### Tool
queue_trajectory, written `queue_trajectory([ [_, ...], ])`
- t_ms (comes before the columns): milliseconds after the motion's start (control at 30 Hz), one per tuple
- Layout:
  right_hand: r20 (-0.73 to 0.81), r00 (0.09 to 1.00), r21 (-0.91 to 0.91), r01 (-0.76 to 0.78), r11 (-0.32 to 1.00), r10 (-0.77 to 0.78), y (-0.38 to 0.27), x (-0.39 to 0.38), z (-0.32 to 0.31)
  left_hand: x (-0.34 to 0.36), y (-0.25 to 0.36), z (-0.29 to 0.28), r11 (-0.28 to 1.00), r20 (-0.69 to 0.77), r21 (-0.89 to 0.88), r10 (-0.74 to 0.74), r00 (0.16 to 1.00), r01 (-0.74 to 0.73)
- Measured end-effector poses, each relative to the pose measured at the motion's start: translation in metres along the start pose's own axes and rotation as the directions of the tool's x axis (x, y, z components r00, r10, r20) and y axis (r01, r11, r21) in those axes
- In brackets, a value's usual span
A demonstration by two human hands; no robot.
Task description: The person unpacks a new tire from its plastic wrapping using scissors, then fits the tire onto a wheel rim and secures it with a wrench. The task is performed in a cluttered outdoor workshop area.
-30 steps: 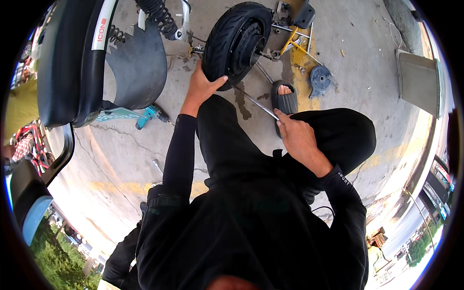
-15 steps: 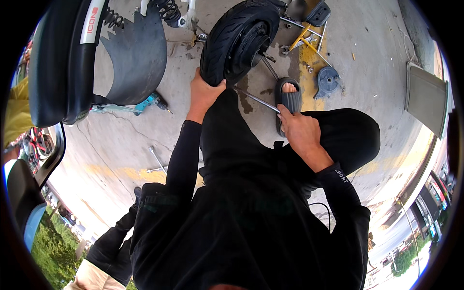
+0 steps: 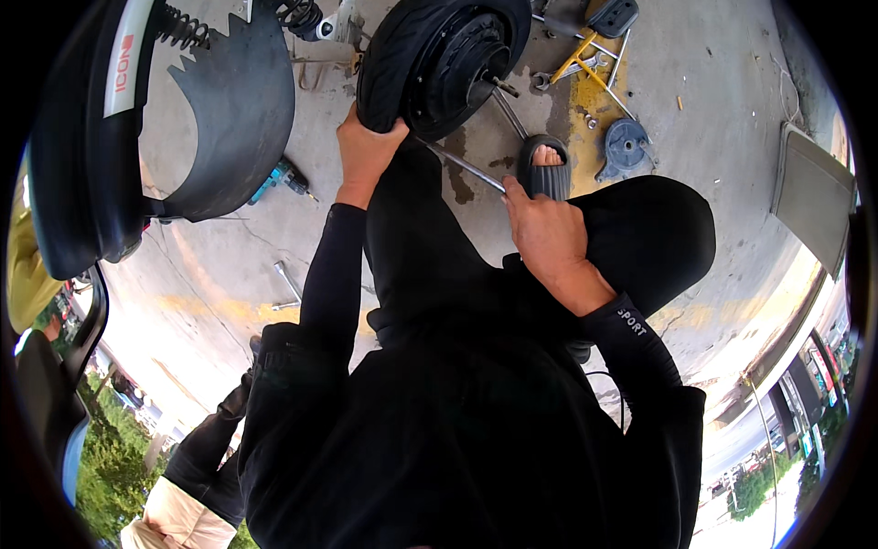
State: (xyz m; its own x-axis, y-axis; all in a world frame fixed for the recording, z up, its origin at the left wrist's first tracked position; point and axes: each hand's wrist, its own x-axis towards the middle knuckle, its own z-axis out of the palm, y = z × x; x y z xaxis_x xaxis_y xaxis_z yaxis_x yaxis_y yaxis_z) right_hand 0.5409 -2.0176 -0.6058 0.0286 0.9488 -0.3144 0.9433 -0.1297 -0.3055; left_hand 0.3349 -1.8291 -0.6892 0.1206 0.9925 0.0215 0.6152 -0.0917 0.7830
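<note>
A black tyre on a motor wheel stands tilted in front of me, its hub and axle facing right. My left hand is closed around the tyre's lower left edge, the thumb lying across the tread. My right hand grips a metal tyre lever, which slants up to the wheel's lower rim; its tip is hidden there. A second metal bar slopes from beside the axle toward the slipper on my foot. Against the wheel's lower side rests my black-trousered leg.
At the left stands a scooter with a dark mudguard and springs. A teal power drill and a wrench lie on the concrete. At right are a yellow-and-silver frame, a wrench and a round grey drum cover. Someone stands behind, lower left.
The view has shifted slightly. The wheel and both hands have moved a little left and away from me, with the grip on tyre and lever kept.
</note>
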Motion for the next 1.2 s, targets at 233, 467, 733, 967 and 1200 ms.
queue_trajectory([
  [233,0.023,0.991,-0.257,-0.125,0.958,0.135,0.01,-0.031,-0.008,-0.003,-0.01,-0.009,0.998,0.093,-0.003,0.06,0.994,-0.06],
  [467,0.044,0.979,-0.151,-0.193,0.97,0.202,0.015,0.01,0.043,0.029,0.007,-0.031,0.901,0.088,-0.377,0.264,0.96,-0.213],
  [733,0.004,0.975,-0.091,-0.221,0.971,0.222,0.013,0.02,0.051,0.078,0.074,-0.028,0.988,0.256,0.096,0.097,0.962,-0.125],
  [967,0.075,0.973,-0.023,-0.216,0.976,0.217,0.017,0.022,0.061,0.066,0.066,-0.018,0.979,0.11,0.035,0.197,0.974,-0.202],
  [1200,0.203,0.949,0.034,-0.251,0.967,0.239,0.027,0.038,0.057,0.062,0.064,-0.014,0.986,0.052,0.055,0.155,0.987,-0.158],
])
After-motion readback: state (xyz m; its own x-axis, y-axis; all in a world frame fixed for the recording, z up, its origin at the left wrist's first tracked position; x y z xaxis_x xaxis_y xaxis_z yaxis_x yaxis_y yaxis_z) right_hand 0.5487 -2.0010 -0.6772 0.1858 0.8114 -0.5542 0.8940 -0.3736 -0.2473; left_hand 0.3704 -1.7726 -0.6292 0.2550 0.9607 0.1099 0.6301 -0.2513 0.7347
